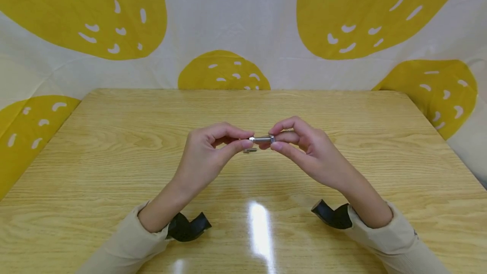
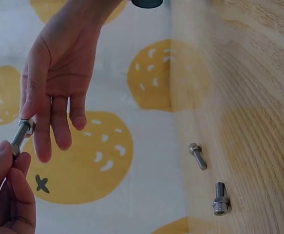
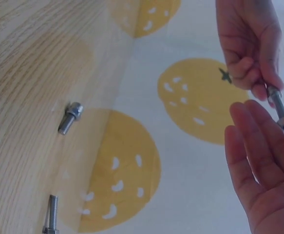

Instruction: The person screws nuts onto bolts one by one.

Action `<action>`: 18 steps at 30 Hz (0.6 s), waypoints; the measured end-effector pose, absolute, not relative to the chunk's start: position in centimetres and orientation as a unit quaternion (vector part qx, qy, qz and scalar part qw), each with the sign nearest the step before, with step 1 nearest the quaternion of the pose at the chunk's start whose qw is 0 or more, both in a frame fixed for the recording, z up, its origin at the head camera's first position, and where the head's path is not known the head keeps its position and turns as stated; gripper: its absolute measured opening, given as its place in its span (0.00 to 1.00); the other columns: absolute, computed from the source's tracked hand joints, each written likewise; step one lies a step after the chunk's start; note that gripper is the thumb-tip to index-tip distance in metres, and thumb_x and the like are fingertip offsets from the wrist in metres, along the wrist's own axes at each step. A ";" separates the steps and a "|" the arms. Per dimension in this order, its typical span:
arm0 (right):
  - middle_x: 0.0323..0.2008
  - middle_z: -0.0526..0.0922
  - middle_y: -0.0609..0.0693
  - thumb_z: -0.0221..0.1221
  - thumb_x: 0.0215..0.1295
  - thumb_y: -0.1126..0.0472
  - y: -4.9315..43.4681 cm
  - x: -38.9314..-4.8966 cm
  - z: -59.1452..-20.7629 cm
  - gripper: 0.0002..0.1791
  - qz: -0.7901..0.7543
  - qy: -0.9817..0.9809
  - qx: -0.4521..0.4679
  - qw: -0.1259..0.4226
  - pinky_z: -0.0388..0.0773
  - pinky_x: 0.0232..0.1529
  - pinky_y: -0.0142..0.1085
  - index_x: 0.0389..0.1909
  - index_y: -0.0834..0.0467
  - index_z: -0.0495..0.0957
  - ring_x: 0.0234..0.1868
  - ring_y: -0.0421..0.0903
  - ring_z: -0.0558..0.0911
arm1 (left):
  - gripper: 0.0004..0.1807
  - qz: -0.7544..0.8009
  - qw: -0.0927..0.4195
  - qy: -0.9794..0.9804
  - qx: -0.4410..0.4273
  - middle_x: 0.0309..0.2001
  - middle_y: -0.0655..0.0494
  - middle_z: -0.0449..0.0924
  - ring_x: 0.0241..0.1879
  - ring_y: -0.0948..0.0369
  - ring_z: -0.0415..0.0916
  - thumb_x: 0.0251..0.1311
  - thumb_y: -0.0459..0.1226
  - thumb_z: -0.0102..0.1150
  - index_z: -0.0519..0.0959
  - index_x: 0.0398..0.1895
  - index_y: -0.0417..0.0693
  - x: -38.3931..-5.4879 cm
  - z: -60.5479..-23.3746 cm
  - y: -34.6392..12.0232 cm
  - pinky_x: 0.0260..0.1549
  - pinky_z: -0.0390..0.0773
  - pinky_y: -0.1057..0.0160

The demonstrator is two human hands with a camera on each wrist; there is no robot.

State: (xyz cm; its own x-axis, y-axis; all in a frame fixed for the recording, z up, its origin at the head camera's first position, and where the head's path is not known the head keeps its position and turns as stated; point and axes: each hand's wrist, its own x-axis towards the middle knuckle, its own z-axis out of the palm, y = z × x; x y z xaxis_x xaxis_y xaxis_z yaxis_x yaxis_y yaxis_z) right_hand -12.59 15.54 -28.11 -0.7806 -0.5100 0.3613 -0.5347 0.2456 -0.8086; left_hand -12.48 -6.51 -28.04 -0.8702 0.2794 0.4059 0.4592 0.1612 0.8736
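A silver metal bolt [image 1: 261, 139] lies level between both hands above the table. My left hand [image 1: 205, 151] pinches its left end between thumb and fingertips, which partly cover that end. The right hand [image 1: 313, 149] pinches a wider hex nut [image 1: 272, 138] at the bolt's right end with thumb and index finger. Its other fingers extend loosely in the left wrist view. Threaded shank shows between the two grips. On the wooden table lie two more bolts, one bolt [image 2: 198, 157] apart from the other, a socket-head bolt [image 2: 220, 201] with a nut on its shank.
The wood-grain table [image 1: 114, 160] ends at the back against a white cloth [image 1: 232, 12] with yellow patterns. Black curved wrist mounts [image 1: 188, 226] stick out from the light sleeves [image 1: 129, 240]. Light glares off the tabletop between the forearms.
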 end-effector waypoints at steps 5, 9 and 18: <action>0.39 0.85 0.58 0.52 0.66 0.69 15.5 -12.6 -28.1 0.08 0.522 -0.785 0.333 0.017 0.78 0.47 0.30 0.45 0.66 0.69 0.44 0.42 0.83 | 0.08 -0.593 0.078 -0.760 -0.254 0.33 0.52 0.85 0.29 0.65 0.81 0.52 0.32 0.65 0.84 0.36 0.41 -12.5 -28.0 -6.6 0.25 0.77 0.68; 0.39 0.85 0.58 0.52 0.66 0.69 15.5 -12.6 -28.1 0.08 0.519 -0.788 0.330 0.023 0.78 0.46 0.30 0.45 0.65 0.69 0.43 0.41 0.83 | 0.08 -0.590 0.077 -0.762 -0.256 0.33 0.53 0.85 0.29 0.65 0.81 0.53 0.33 0.65 0.84 0.37 0.43 -12.5 -28.0 -6.7 0.25 0.76 0.68; 0.39 0.85 0.58 0.53 0.65 0.69 15.5 -12.6 -28.0 0.08 0.511 -0.796 0.324 0.029 0.78 0.38 0.27 0.44 0.66 0.70 0.42 0.39 0.84 | 0.07 -0.598 0.068 -0.758 -0.251 0.34 0.53 0.85 0.30 0.64 0.81 0.54 0.33 0.64 0.83 0.37 0.42 -12.6 -28.1 -6.5 0.25 0.76 0.68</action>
State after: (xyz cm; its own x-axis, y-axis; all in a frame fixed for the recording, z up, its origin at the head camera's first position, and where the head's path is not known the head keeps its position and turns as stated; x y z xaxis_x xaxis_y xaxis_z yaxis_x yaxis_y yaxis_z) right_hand -12.56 15.47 -28.04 -0.7879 -0.4870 0.3770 -0.5457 0.2682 -0.7939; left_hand -12.56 -6.54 -28.12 -0.8650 0.2996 0.4024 0.4611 0.1590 0.8730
